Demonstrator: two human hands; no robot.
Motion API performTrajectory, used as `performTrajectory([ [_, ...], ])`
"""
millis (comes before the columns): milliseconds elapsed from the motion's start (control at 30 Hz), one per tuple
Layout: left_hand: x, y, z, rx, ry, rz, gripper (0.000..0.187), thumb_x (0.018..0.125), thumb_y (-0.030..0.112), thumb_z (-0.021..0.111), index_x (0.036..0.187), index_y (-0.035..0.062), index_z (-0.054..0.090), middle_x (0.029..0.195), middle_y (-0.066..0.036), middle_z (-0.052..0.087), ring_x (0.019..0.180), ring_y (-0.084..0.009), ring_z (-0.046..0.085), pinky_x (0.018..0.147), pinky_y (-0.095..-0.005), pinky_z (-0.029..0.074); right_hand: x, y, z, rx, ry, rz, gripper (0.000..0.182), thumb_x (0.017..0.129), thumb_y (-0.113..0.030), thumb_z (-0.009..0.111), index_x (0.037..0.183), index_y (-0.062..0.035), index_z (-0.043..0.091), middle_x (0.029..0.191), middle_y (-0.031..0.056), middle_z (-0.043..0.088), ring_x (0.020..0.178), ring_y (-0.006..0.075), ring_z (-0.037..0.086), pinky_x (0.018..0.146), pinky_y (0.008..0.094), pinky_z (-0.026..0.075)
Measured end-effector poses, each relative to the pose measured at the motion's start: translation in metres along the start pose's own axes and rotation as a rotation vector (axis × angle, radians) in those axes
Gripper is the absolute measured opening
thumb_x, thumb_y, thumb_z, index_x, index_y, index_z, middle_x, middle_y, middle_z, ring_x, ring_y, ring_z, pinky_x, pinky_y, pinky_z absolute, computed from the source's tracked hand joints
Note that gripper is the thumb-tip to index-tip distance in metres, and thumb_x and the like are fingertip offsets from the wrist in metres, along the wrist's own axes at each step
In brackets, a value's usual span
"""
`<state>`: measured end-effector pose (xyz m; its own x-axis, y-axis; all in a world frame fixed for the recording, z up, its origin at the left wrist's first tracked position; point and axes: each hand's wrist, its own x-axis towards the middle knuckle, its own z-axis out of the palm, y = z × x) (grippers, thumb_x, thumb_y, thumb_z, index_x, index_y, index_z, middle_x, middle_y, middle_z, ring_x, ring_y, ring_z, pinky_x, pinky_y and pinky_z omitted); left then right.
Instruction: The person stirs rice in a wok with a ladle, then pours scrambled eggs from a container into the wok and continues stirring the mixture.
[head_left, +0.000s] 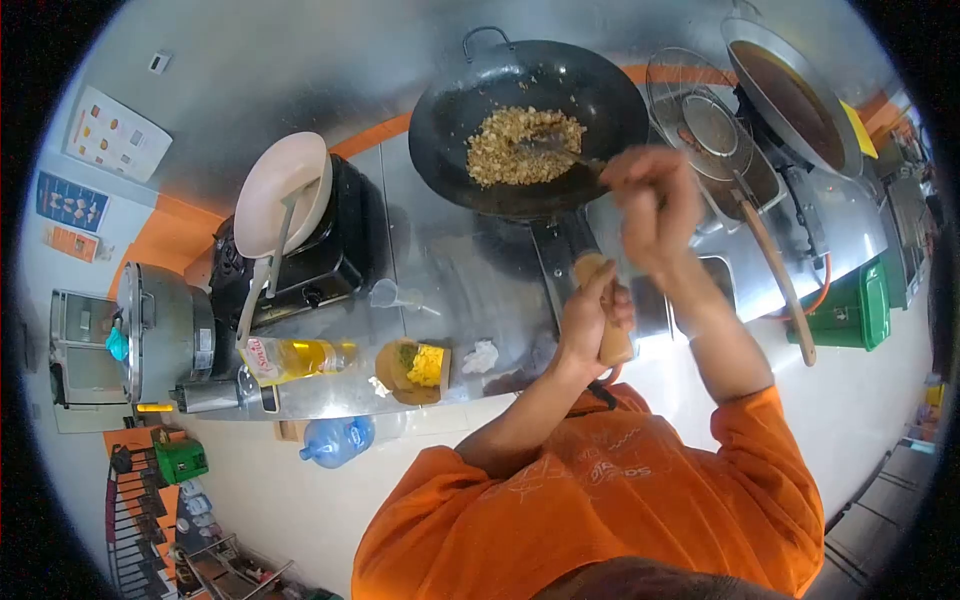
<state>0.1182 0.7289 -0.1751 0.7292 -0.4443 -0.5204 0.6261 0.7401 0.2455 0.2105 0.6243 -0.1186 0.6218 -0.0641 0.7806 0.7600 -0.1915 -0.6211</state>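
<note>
My left hand [592, 322] is wrapped round a tan cylindrical container [616, 347], held upright-ish in front of my chest. My right hand [655, 205] is raised at the wok's right edge, smeared by motion; whether its fingers hold anything does not show. Just beyond it, a spatula [545, 147] rests in chopped, browned food [515, 158] inside the black wok [435, 135]. The spatula's handle runs toward my right hand, and its end is hidden there.
Left of the wok, a pale pan [262, 185] with a utensil sits on a black stove [350, 225]. An oil bottle [305, 358], clear measuring cup [390, 295] and plate with yellow food [428, 366] line the counter. Right stand wire strainers [710, 125] and a large liquid-filled pan [790, 90].
</note>
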Motion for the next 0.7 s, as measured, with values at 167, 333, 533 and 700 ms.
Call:
performTrajectory([
  [167,-0.005,-0.003,0.007,-0.019,0.005,0.012,0.025,0.092,0.036,0.066,0.088,0.0157,0.052,0.066,0.003,0.048,0.052,-0.0076,0.045,0.047,-0.0237,0.038,0.110,-0.088,-0.023,-0.135,-0.093,0.031,0.015,0.092,-0.003,0.039,0.105,-0.0007,0.046,0.081,0.0061,0.056,0.064,0.0101,0.049,0.060,0.0236,0.043],
  [333,-0.013,0.006,0.020,-0.166,-0.053,-0.038,0.041,0.094,0.056,0.055,0.090,0.0150,0.052,0.068,0.000,0.050,0.051,-0.0108,0.047,0.045,-0.0251,0.039,0.077,-0.112,-0.014,0.033,-0.184,0.169,0.016,0.091,-0.001,0.044,0.107,-0.0006,0.043,0.081,0.0056,0.055,0.065,0.0082,0.048,0.057,0.0220,0.041],
  [533,0.001,0.008,0.011,-0.279,-0.626,0.149,0.034,0.106,0.040,0.037,0.099,0.0121,0.054,0.091,0.000,0.054,0.086,-0.0120,0.054,0.086,-0.0302,0.044,-0.043,-0.088,0.000,0.149,-0.219,0.226,0.014,0.089,0.006,0.040,0.100,-0.0011,0.035,0.077,0.0105,0.050,0.069,0.0151,0.047,0.070,0.0295,0.044],
  [700,-0.004,0.008,0.016,-0.051,-0.449,0.212,0.023,0.102,0.031,0.046,0.095,0.0112,0.053,0.088,-0.001,0.051,0.081,-0.0110,0.053,0.079,-0.0273,0.045,-0.045,-0.079,-0.016,0.132,-0.343,0.237,0.026,0.085,0.002,0.057,0.106,-0.0005,0.041,0.083,0.0132,0.060,0.075,0.0201,0.061,0.074,0.0326,0.050],
])
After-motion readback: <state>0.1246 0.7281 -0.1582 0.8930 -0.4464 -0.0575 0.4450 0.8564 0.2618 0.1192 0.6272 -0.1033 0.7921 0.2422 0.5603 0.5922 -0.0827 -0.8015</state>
